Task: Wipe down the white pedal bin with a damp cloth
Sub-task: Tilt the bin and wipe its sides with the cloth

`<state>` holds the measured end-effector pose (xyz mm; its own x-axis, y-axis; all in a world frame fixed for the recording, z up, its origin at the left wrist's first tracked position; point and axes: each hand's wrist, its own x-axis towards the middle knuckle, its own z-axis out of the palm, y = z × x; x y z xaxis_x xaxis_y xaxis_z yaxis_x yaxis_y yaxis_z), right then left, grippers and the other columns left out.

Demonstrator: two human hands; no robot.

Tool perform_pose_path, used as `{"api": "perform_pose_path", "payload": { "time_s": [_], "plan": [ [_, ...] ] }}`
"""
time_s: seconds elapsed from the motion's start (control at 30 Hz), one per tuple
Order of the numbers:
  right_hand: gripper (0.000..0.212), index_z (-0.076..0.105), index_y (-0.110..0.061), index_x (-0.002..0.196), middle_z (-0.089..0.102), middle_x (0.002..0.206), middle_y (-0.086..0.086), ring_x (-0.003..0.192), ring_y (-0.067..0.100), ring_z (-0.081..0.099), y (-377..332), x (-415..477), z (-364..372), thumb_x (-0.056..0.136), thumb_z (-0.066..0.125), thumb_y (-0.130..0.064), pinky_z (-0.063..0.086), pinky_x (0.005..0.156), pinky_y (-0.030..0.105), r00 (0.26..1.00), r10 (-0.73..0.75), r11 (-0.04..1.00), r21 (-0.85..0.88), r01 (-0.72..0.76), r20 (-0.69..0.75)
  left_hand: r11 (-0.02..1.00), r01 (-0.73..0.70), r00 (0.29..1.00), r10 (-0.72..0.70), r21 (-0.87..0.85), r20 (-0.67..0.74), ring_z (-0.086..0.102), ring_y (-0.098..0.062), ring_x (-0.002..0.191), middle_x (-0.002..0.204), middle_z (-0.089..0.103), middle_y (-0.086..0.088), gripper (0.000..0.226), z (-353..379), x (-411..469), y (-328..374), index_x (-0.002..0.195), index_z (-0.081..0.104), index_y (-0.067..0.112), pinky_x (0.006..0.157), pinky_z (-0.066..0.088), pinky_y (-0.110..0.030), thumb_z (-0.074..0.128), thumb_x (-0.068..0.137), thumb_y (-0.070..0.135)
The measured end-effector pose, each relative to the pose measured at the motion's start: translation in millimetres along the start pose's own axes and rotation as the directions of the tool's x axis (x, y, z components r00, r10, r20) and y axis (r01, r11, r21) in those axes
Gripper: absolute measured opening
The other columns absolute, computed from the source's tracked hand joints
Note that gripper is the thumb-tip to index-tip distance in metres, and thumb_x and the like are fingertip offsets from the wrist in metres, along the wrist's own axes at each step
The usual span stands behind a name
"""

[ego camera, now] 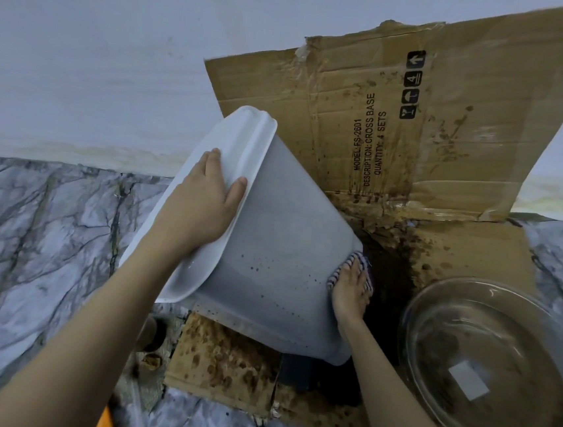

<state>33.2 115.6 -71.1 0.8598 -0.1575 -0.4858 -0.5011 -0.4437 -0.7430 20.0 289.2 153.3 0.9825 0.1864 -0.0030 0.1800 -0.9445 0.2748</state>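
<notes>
Two bare hands are on the white pedal bin point(283, 248), which is tipped over to the left on a stained sheet of cardboard point(452, 143), its lid point(242, 140) closed and facing left. The left hand point(202, 202) lies flat on the lid with straight fingers and the thumb at the lid's edge. The right hand point(350, 288) presses a striped cloth point(360, 256) against the bin's right side near its base (fingers stretched out flat, not curled). Dark specks dot the bin's side. A glass bowl point(410, 329) sits just right of the bin on the cardboard. Veined marble floor point(48, 225) spreads to the left.
</notes>
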Motion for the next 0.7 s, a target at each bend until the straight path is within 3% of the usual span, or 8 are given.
{"api": "perform_pose_path", "payload": {
  "time_s": [0.1, 0.2, 0.3, 0.4, 0.47, 0.6, 0.7],
  "plan": [
    [0.052, -0.008, -0.018, 0.150, -0.009, 0.159, 0.005, 0.146, 0.024, -0.010, -30, -10, 7, 0.102, 0.006, -0.030, -0.009, 0.117, 0.042, 0.990, -0.139, 0.990, -0.017, 0.139, -0.005, 1.000, 0.002, 1.000, -0.002, 0.010, -0.006, 0.022, -0.033, 0.142, 0.157, 0.015, -0.015, 0.065, 1, 0, 1, 0.149, 0.009, 0.003, 0.113, 0.020, -0.042, 0.032, 0.099, 0.039],
    [0.051, -0.008, -0.027, 0.149, -0.012, 0.159, 0.002, 0.145, 0.027, -0.014, -74, -32, 10, 0.101, 0.007, -0.037, -0.010, 0.116, 0.041, 0.950, -0.312, 0.950, 0.022, 0.312, 0.025, 1.000, -0.001, 1.000, 0.001, 0.019, -0.007, 0.021, -0.032, 0.143, 0.157, 0.015, -0.015, 0.065, 2, -1, 3, 0.149, 0.008, 0.003, 0.113, 0.020, -0.042, 0.031, 0.099, 0.039],
    [0.051, -0.005, -0.032, 0.149, -0.013, 0.159, -0.001, 0.145, 0.024, -0.017, -115, -65, 15, 0.100, 0.007, -0.043, -0.010, 0.117, 0.040, 0.863, -0.504, 0.863, 0.023, 0.504, 0.035, 1.000, -0.012, 1.000, 0.013, 0.016, -0.009, 0.020, -0.032, 0.143, 0.157, 0.014, -0.016, 0.066, 3, -2, 7, 0.148, 0.008, 0.002, 0.113, 0.020, -0.041, 0.032, 0.099, 0.038],
    [0.067, 0.001, -0.031, 0.150, -0.008, 0.159, -0.007, 0.146, 0.022, -0.015, -122, -94, 36, 0.089, -0.010, -0.058, -0.009, 0.119, 0.041, 0.741, -0.672, 0.739, -0.090, 0.668, -0.019, 1.000, -0.014, 1.000, 0.015, 0.010, -0.015, 0.022, -0.033, 0.142, 0.157, 0.014, -0.016, 0.065, 3, -2, 9, 0.148, 0.008, 0.001, 0.112, 0.021, -0.041, 0.033, 0.099, 0.037],
    [0.072, 0.002, -0.039, 0.148, -0.008, 0.158, -0.012, 0.146, 0.018, -0.015, -111, -111, 41, 0.083, -0.015, -0.065, -0.009, 0.118, 0.034, 0.755, -0.654, 0.756, -0.038, 0.653, -0.054, 1.000, -0.019, 1.000, 0.019, 0.006, -0.017, 0.024, -0.034, 0.141, 0.156, 0.016, -0.017, 0.065, 3, -3, 8, 0.148, 0.009, 0.000, 0.111, 0.023, -0.042, 0.033, 0.099, 0.036],
    [0.056, 0.000, -0.053, 0.138, -0.007, 0.154, -0.022, 0.145, 0.010, -0.012, -89, -128, 32, 0.084, -0.003, -0.065, 0.000, 0.116, 0.029, 0.752, -0.653, 0.747, 0.084, 0.659, -0.092, 1.000, -0.017, 1.000, 0.017, 0.003, -0.015, 0.024, -0.034, 0.141, 0.156, 0.016, -0.017, 0.064, 2, -3, 3, 0.148, 0.010, 0.000, 0.111, 0.022, -0.042, 0.033, 0.100, 0.036],
    [0.047, -0.006, -0.056, 0.133, -0.008, 0.153, -0.024, 0.145, 0.012, -0.011, -70, -103, 26, 0.088, 0.003, -0.066, 0.000, 0.115, 0.030, 0.827, -0.561, 0.824, 0.068, 0.563, -0.041, 1.000, -0.004, 1.000, 0.003, -0.007, -0.012, 0.022, -0.033, 0.142, 0.156, 0.017, -0.017, 0.064, 1, -3, -1, 0.148, 0.010, 0.000, 0.112, 0.020, -0.041, 0.033, 0.099, 0.036]
  ]
}}
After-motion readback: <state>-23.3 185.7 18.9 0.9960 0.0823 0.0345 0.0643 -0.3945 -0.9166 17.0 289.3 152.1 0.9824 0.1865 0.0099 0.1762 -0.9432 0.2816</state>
